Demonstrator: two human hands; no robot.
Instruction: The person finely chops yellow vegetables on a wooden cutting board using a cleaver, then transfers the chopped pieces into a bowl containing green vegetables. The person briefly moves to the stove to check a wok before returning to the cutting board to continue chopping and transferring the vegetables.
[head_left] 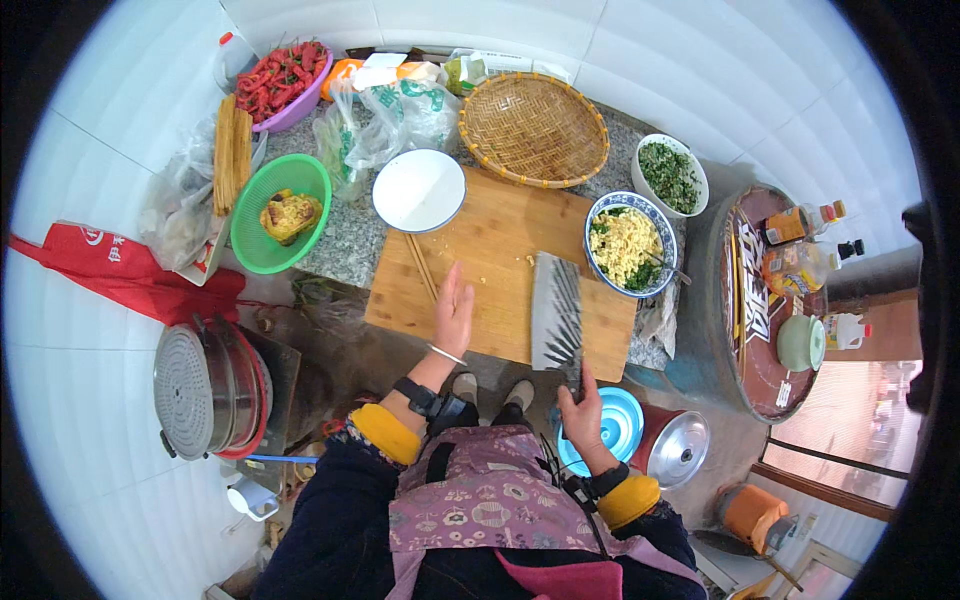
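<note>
A broad cleaver (557, 315) with a dark patterned blade is gripped by its handle in my right hand (582, 410), its blade over the right part of the wooden cutting board (490, 240). My left hand (454, 318) hovers at the board's front edge, fingers stretched out and holding nothing. Beside it a pair of chopsticks (421, 267) lies on the board. A few yellow crumbs are scattered there. A blue-and-white bowl (594, 216) of chopped yellow food and greens stands at the board's right, with a utensil in it. At the board's far left corner is a white bowl (420, 190).
Behind the board lies a round woven bamboo tray (535, 130); a bowl of chopped greens (668, 174) stands right of it. A green colander (322, 200) with yellow food, plastic bags (400, 115) and a purple basin (318, 90) of red peppers fill the left. Bottles (790, 225) top a large barrel (735, 300).
</note>
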